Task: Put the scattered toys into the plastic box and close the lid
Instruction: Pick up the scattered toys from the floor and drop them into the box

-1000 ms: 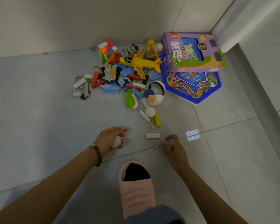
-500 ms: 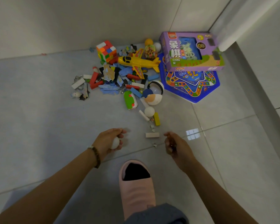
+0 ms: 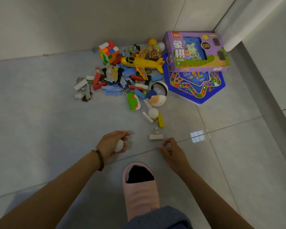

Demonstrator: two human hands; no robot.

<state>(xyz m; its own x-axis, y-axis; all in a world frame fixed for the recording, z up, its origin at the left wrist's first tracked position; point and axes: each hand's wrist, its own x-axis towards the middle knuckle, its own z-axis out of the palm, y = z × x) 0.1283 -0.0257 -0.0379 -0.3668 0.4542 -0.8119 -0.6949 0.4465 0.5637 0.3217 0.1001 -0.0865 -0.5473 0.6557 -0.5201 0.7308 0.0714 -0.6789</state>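
Observation:
My left hand (image 3: 111, 142) is low over the floor, closed around a white ball (image 3: 119, 145). My right hand (image 3: 172, 151) is at the floor with its fingertips pinched on a small toy piece that I can barely see. A pale wooden block (image 3: 156, 136) lies just beyond its fingers. Further off is a heap of toys: a yellow plane (image 3: 142, 63), a colour cube (image 3: 109, 51), a green-and-white toy (image 3: 133, 101), an egg-shaped capsule (image 3: 157, 96), another white ball (image 3: 153, 112), a yellow block (image 3: 160, 120) and several small blocks. No plastic box is in view.
A purple chess-set box (image 3: 195, 52) sits on a blue star-patterned game board (image 3: 198, 90) in the corner, with walls behind and to the right. My foot in a pink slipper (image 3: 140, 187) stands between my arms on the grey tiled floor.
My right hand lifted slightly half a second ago and has come back down to the floor near the small piece. The left hand with the ball has stayed put.

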